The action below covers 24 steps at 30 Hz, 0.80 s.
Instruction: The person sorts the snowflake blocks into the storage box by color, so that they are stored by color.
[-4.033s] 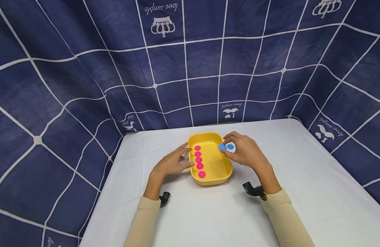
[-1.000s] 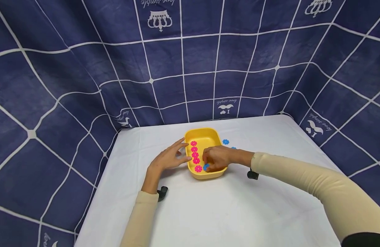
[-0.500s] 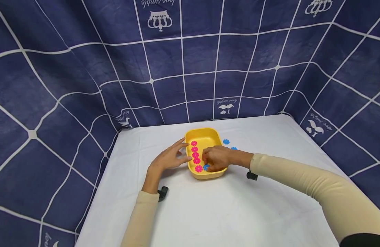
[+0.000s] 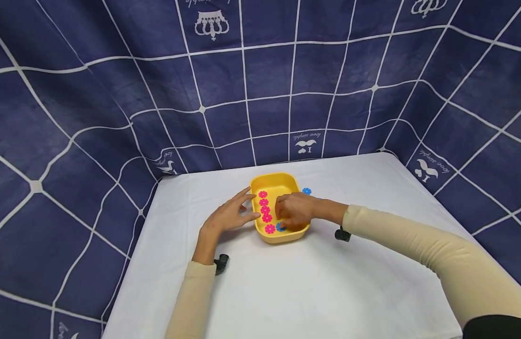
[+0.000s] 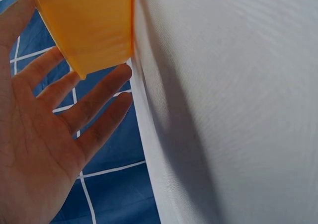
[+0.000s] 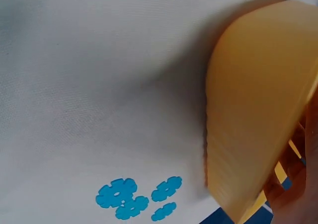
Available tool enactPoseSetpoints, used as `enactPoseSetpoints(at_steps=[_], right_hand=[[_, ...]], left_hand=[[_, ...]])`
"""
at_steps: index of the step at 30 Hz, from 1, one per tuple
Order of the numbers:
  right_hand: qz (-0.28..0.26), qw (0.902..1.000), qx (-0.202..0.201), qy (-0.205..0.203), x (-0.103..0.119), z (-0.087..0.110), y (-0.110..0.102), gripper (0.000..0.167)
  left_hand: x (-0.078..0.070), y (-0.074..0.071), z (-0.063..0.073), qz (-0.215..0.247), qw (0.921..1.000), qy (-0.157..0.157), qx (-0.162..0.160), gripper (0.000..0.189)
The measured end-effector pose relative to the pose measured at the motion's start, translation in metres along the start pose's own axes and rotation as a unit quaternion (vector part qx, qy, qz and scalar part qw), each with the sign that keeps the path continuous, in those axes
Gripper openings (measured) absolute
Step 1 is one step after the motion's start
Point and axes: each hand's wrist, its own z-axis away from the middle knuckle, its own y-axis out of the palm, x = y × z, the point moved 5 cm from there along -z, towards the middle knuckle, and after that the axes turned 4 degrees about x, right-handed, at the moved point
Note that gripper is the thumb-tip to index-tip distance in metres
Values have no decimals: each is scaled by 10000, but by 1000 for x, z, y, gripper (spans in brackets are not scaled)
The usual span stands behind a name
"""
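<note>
The yellow plastic bin (image 4: 281, 239) sits on the white-covered table. Along its left inside lies a column of several pink flower-shaped discs (image 4: 266, 218). My right hand (image 4: 297, 208) reaches down into the bin from the right, thumb and curled fingers pinching a blue flower-shaped disc (image 4: 279, 227) beside the front pink one. Part of that disc is hidden by the thumb. At the bin's left side is my left hand (image 4: 226, 216), its fingers spread along the wall and rim; the left wrist view shows them extended beside the yellow wall (image 5: 94, 25).
Several blue flower-shaped discs (image 6: 117, 193) lie on the table right of the bin, mostly covered by the right forearm in the head view, where one blue disc (image 4: 307, 191) shows. A dark blue gridded curtain (image 4: 268, 84) hangs behind and beside the table.
Four seconds ago the right hand held a blue disc over the bin's right rim; it then moved down inside, near the front. In the last second both hands have stayed almost still.
</note>
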Motion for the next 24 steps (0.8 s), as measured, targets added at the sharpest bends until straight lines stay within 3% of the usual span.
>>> enactPoseSetpoints(at_steps=[11, 24], right_hand=[[-500, 9974, -343, 395, -1, 8, -31, 30], [-704, 9888, -1296, 244, 10, 20, -67, 32]], left_hand=[[0, -1, 0, 47, 10000, 63, -33, 79], [-1, 1, 0, 112, 9999, 2, 22, 82]])
